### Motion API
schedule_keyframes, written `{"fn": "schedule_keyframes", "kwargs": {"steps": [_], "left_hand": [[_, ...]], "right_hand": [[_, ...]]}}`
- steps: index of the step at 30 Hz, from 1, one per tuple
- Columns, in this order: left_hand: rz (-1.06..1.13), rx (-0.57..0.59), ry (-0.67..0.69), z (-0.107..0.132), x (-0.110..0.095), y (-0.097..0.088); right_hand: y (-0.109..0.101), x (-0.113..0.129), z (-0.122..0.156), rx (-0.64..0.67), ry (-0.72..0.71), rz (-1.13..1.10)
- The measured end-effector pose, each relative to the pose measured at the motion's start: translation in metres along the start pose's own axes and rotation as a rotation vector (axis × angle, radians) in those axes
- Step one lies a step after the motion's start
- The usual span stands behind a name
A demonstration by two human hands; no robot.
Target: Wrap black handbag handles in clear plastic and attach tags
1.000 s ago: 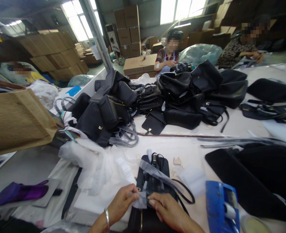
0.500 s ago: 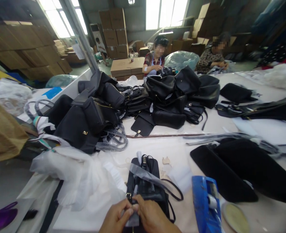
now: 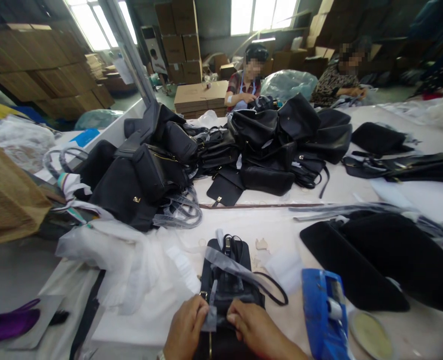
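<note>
A small black backpack [image 3: 227, 285] lies in front of me with its straps toward the far side. A translucent plastic strip [image 3: 231, 265] runs across its strap and buckles. My left hand [image 3: 187, 322] is closed at the bag's left side, its thumb and finger pinching a small piece of clear film [image 3: 209, 320] beside a gold buckle. On the bag's right half, my right hand [image 3: 253, 325] has its fingers curled together against the black surface. What those fingers hold, if anything, is hidden. A gold zipper shows between the hands near the bottom edge.
A blue tape dispenser [image 3: 324, 312] stands to the right, beside a round yellowish disc [image 3: 370, 334]. Black flat bag pieces [image 3: 356, 265] lie beyond them. White wrapping [image 3: 127, 270] covers the left side. Black bags [image 3: 262, 135] are heaped across the table; two people sit behind.
My hands have moved apart: the right hand has shifted to the right, away from the left. The clear film now stays at the left fingers. The view has shifted slightly.
</note>
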State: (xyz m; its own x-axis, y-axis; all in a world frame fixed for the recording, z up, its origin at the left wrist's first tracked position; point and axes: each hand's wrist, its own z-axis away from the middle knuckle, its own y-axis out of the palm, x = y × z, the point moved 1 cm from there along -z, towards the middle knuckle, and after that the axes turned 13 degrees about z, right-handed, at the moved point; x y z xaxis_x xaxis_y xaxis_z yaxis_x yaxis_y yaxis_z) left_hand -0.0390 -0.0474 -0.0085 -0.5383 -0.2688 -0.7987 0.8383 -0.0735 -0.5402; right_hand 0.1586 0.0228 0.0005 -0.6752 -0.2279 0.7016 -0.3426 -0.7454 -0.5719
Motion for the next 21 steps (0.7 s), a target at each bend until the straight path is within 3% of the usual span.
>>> {"fn": "schedule_keyframes", "kwargs": {"steps": [8, 16, 21], "left_hand": [[-0.051, -0.019, 0.110, -0.007, 0.003, 0.004], [-0.134, -0.017, 0.412, -0.011, -0.016, -0.002], [-0.145, -0.012, 0.465, -0.016, -0.022, -0.005]], "right_hand": [[-0.010, 0.008, 0.002, -0.028, 0.004, -0.061], [-0.012, -0.003, 0.003, -0.088, 0.047, -0.064], [-0.013, -0.004, 0.007, -0.100, 0.052, -0.149]]}}
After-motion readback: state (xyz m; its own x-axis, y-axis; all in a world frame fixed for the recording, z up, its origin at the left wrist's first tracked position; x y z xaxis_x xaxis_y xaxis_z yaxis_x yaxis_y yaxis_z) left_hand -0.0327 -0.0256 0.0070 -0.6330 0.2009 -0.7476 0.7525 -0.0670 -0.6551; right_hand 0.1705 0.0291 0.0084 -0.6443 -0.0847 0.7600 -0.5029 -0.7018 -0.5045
